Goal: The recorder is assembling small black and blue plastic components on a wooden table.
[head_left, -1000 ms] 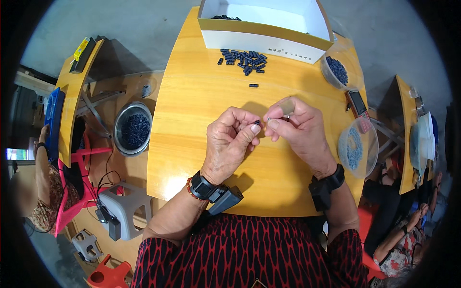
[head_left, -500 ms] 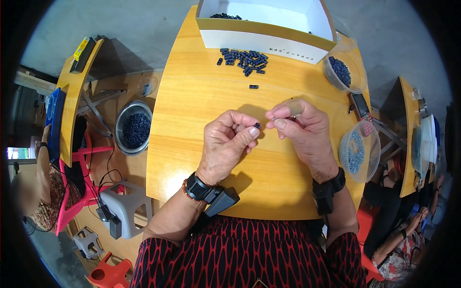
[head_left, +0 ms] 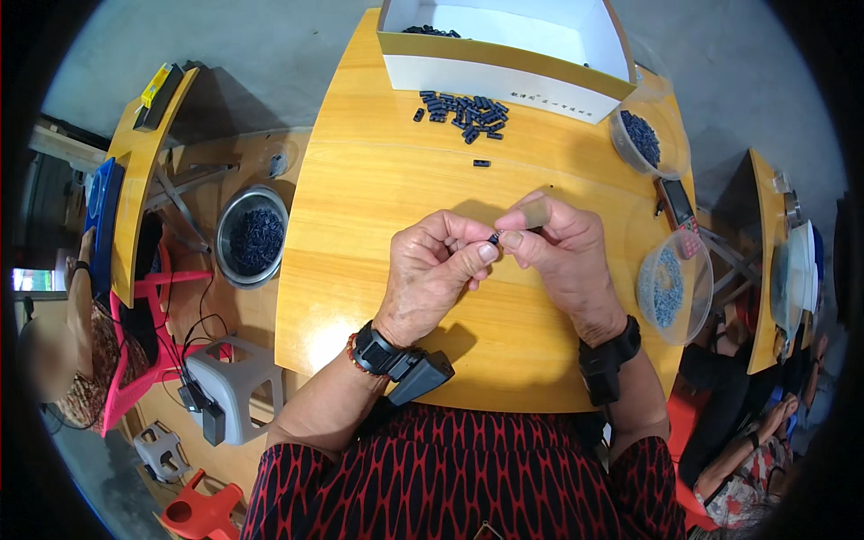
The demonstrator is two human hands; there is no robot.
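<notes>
Over the middle of the table, my left hand (head_left: 432,270) pinches a small dark tubular piece (head_left: 493,239) between thumb and forefinger, its end toward the right. My right hand (head_left: 567,256) is closed in a pinch against that end, a tan wrap around one finger. A tiny shiny piece in its fingertips is mostly hidden now. Beyond my hands, one similar dark piece (head_left: 481,164) lies alone on the wood. A loose pile of such dark pieces (head_left: 468,114) sits farther back, in front of the white box.
The white box (head_left: 486,90) with a gold-brown rim stands at the far edge. On the right are a clear tub of dark pieces (head_left: 641,139), a phone (head_left: 677,205) and a tub of small pale-blue-grey pieces (head_left: 666,288). A metal basin (head_left: 254,238) stands left, below table level. People sit both sides.
My right fingertips have moved left and now meet the end of the dark piece; a gap was between them before. The left hand has shifted slightly right.
</notes>
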